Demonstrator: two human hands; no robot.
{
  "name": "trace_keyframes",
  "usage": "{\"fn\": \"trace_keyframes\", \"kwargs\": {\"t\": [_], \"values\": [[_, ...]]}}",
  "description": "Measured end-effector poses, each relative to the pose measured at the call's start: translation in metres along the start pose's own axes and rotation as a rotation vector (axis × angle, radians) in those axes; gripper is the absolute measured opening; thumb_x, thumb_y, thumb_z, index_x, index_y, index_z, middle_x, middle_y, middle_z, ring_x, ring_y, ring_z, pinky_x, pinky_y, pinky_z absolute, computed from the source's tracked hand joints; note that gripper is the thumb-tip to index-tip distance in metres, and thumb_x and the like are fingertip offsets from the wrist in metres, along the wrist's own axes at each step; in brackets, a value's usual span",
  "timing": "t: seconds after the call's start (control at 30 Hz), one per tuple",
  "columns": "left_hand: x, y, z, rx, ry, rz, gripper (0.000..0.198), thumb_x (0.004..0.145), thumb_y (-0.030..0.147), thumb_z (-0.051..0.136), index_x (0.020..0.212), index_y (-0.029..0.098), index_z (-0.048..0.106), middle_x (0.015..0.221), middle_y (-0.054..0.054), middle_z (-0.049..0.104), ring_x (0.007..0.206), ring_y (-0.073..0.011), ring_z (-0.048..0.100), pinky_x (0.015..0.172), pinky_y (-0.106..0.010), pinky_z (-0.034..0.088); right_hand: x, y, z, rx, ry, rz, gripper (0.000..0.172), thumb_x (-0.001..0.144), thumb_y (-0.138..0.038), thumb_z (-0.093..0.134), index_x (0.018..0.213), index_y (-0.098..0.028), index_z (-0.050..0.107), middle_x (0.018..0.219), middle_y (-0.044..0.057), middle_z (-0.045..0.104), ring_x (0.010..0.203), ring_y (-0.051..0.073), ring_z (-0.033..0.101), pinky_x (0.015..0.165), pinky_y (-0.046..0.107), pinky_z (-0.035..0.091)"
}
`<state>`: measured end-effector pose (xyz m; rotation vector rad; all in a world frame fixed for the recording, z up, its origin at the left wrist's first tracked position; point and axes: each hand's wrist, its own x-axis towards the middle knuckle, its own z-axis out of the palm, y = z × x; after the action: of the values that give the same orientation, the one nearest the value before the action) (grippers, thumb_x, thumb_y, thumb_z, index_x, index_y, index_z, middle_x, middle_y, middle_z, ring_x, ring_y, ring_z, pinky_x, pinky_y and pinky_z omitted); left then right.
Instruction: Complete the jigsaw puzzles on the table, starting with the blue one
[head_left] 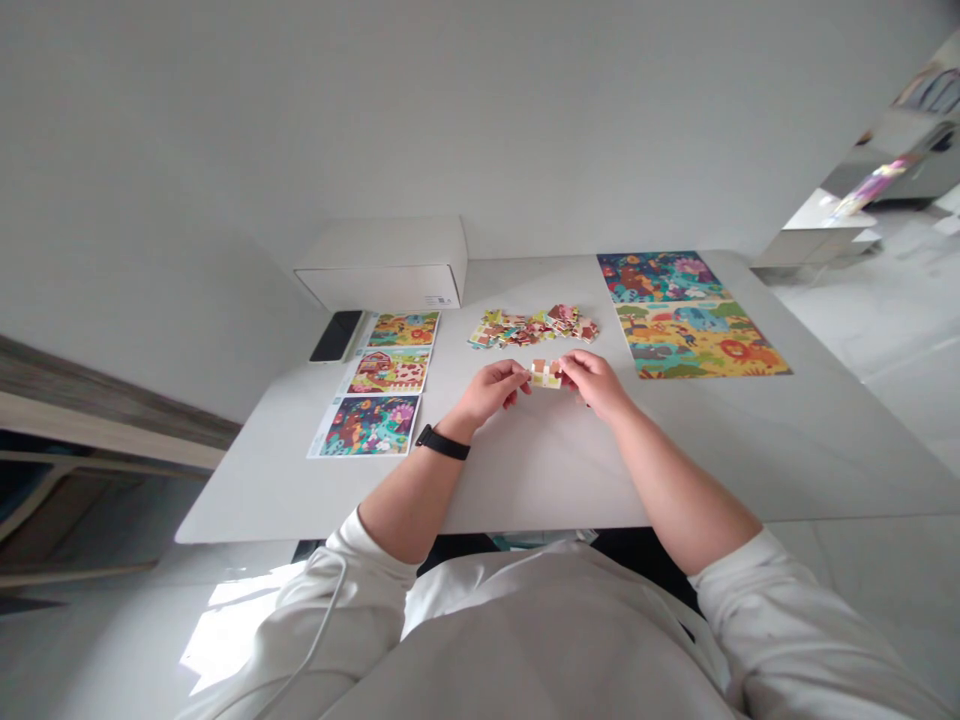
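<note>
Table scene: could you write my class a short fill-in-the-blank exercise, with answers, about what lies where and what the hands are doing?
1. The left hand and right hand hold puzzle pieces, and a black band circles the ____ wrist.
2. Beside the phone, the small pictures in the column number ____.
3. From the wearer's viewpoint, the large picture lies to the ____ of the pile.

Missing words: left; three; right.
</note>
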<state>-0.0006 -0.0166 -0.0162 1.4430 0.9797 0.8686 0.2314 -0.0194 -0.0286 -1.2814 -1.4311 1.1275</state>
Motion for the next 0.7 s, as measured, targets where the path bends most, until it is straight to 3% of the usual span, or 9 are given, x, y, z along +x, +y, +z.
{"fn": "trace_keyframes", "kwargs": {"t": [0.17,0.43,0.57,0.7], "values": [[0.002,-0.001,-0.001,0.021,-0.009,-0.025,0.045,0.087,0.062,0.067,0.082,0.018,0.066,0.079,-0.005,0.074,0.053,-0.0082,0.053,0.05,-0.022,0.043,-0.001,-0.003,-0.004,-0.081,0.011,-0.017,0.044,0.09,-0.068,0.064,0.084,-0.024,0.066,0.074,0.001,0.07,0.064,0.017,0.058,0.059,0.028,0.045],[0.001,-0.001,-0.001,0.111,0.025,-0.033,0.044,0.084,0.061,0.074,0.082,0.018,0.064,0.074,-0.002,0.071,0.053,-0.0079,0.052,0.049,-0.021,0.04,-0.004,-0.012,-0.003,-0.14,-0.054,0.024,0.043,0.092,-0.065,0.061,0.088,-0.023,0.068,0.081,0.003,0.074,0.069,0.019,0.064,0.059,0.028,0.047],[0.0,0.001,-0.001,0.122,0.057,-0.049,0.044,0.084,0.06,0.074,0.079,0.018,0.063,0.071,-0.002,0.069,0.052,-0.0085,0.051,0.048,-0.022,0.038,-0.001,-0.011,-0.026,-0.338,-0.026,-0.025,0.034,0.097,-0.054,0.06,0.097,-0.024,0.075,0.09,0.004,0.078,0.08,0.021,0.07,0.069,0.03,0.053],[0.0,0.002,-0.001,0.103,0.078,-0.063,0.042,0.083,0.059,0.074,0.079,0.019,0.064,0.07,-0.002,0.068,0.052,-0.0089,0.051,0.047,-0.022,0.038,0.002,-0.005,-0.058,-0.606,-0.004,-0.069,0.021,0.088,-0.035,0.076,0.106,-0.024,0.078,0.1,0.005,0.079,0.082,0.02,0.07,0.081,0.032,0.054]]}}
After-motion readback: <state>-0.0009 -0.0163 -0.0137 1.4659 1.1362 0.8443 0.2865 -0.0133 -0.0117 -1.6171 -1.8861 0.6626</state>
